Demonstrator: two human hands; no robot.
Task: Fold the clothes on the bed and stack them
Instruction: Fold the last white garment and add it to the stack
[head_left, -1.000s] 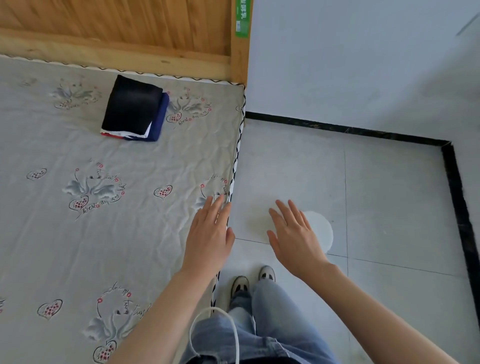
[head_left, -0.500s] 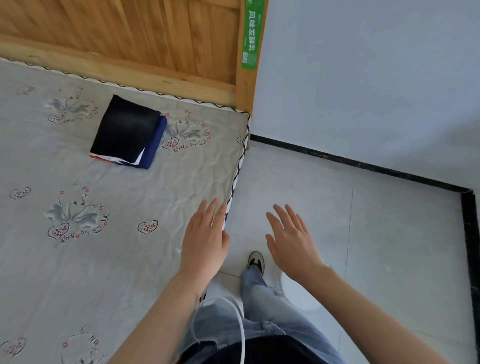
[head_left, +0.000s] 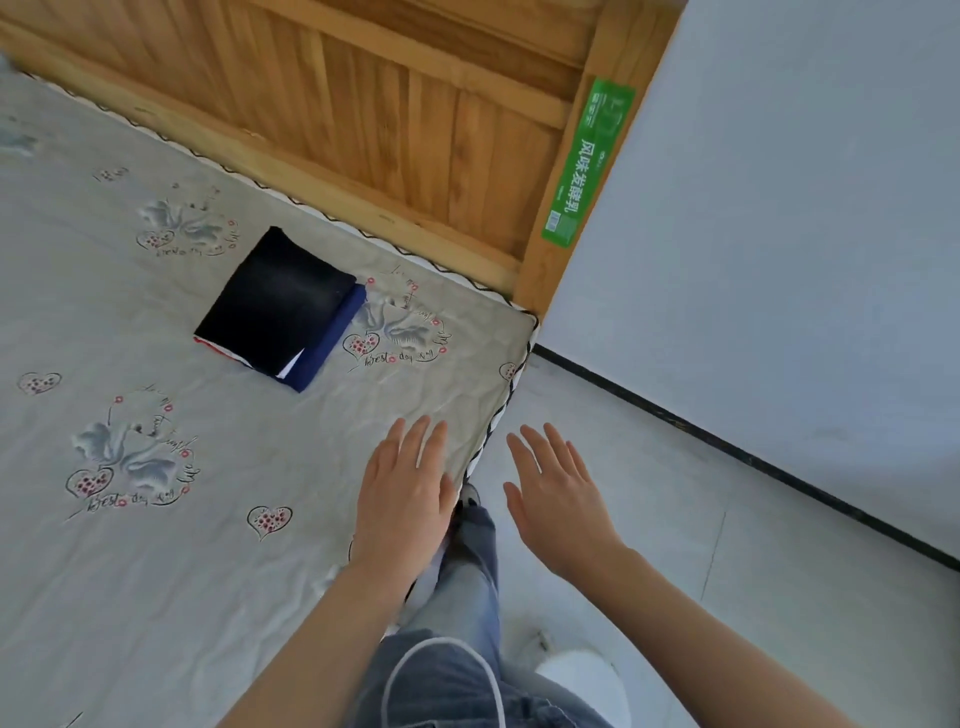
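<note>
On the grey heart-and-swan printed bed (head_left: 156, 571), the view has swung closer to the neat folded stack of black, navy, white and red clothes (head_left: 283, 307) near the wooden headboard (head_left: 363, 130), seemingly finished, while left hand (head_left: 402, 499) and right hand (head_left: 558, 506) stay empty, fingers spread.

Both forearms bare, reaching forward, palms down. Left hand (head_left: 402, 496) flat, fingers straight and close together, over the near corner of the bed (head_left: 156, 545), by its edge. Right hand (head_left: 558, 501) off the bed's side, fingers straight, slightly spread. Neither holds anything.
</note>
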